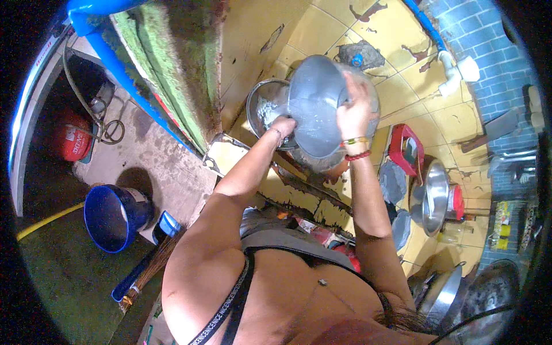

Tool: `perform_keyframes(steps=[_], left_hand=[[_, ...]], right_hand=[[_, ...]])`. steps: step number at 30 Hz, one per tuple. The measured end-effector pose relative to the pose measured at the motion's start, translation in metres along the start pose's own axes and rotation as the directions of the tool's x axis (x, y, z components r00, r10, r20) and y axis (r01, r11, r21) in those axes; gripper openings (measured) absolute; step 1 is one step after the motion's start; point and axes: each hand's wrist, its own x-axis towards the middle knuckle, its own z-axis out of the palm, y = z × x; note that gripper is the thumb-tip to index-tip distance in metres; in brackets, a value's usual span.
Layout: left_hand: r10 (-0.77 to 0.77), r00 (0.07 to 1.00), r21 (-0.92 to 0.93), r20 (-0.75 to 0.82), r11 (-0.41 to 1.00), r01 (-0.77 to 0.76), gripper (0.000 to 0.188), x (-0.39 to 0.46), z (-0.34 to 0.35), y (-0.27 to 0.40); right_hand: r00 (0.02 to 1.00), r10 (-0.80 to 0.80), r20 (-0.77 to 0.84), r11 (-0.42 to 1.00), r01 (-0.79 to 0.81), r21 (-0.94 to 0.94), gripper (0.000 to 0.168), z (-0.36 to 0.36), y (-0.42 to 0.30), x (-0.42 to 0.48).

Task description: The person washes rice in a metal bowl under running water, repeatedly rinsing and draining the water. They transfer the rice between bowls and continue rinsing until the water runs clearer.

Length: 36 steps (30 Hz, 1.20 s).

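Observation:
My right hand (355, 105) grips the side of a large grey metal pot (317, 105), which is tilted on its side and slightly blurred. Behind and to its left stands a second round metal pot (254, 101); whitish, frothy-looking matter (267, 110) shows inside. My left hand (283, 127) is curled over this second pot, close against the tilted pot's edge. Its fingertips are hidden, so whether they hold the edge cannot be made out. Under the tilted pot is a round, stained surface (321, 164), partly covered.
Yellow tiles with broken patches surround the pots. Rightward are a red plastic tray (394, 148), a steel bowl (434, 198), a cleaver (502, 123) against blue brick-pattern covering and a white pipe fitting (450, 73). Leftward, a blue bucket (140, 207) and a broom (151, 265) are on the floor.

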Motion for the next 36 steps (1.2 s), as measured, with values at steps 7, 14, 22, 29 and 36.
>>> perform_keyframes(steps=[7, 14, 22, 29, 36], left_hand=[[-0.052, 0.998, -0.356, 0.045, 0.932, 0.064, 0.023, 0.033, -0.001, -0.018], [-0.047, 0.992, -0.399, 0.117, 0.913, 0.090, 0.019, 0.036, 0.009, -0.010], [0.020, 1.000, -0.406, -0.007, 0.913, -0.021, 0.033, -0.026, -0.001, 0.031], [0.376, 0.925, 0.500, 0.042, 0.794, -0.346, 0.045, -0.019, 0.016, 0.066], [0.418, 0.851, 0.747, 0.318, 0.442, -0.496, 0.059, -0.033, 0.107, 0.158]], right_hand=[[0.992, -0.077, 0.103, 0.978, 0.095, -0.186, 0.068, 0.014, -0.071, 0.001], [0.979, -0.181, 0.094, 0.938, 0.200, -0.281, 0.057, 0.029, -0.100, -0.003], [0.991, -0.043, -0.128, 0.985, 0.064, 0.162, 0.060, -0.029, 0.016, 0.014], [0.739, 0.674, 0.002, 0.529, -0.484, 0.697, 0.061, -0.027, 0.200, -0.080], [0.772, 0.600, -0.210, 0.800, -0.568, 0.194, 0.049, -0.033, 0.225, -0.132]])
